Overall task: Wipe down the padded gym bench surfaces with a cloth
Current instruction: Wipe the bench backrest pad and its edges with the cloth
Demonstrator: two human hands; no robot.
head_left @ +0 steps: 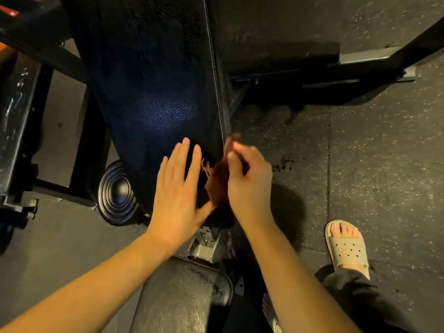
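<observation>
— Where's the cloth (217, 186)?
— Near right corner of the pad (149, 80), pinched in my right hand (249, 181); left hand (177, 188) flat beside it, fingers straight.
— Step?
— Readying it, I'd judge. Next: press down, stroke up the pad.

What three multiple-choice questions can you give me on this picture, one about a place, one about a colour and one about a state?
1. Where is the cloth?
A. tucked in a pocket
B. at the long pad's right edge, in the right hand
C. hanging on a wall hook

2. What colour is the cloth?
A. reddish-brown
B. white
C. green

3. How is the left hand?
A. clenched in a fist
B. wrapped round a bar
C. flat, fingers straight

Answers:
1 B: the right hand's fingers curl round it beside the pad's stitched edge.
2 A: it shows rust-brown against the dark pad.
3 C: its fingers lie straight over the pad.
</observation>
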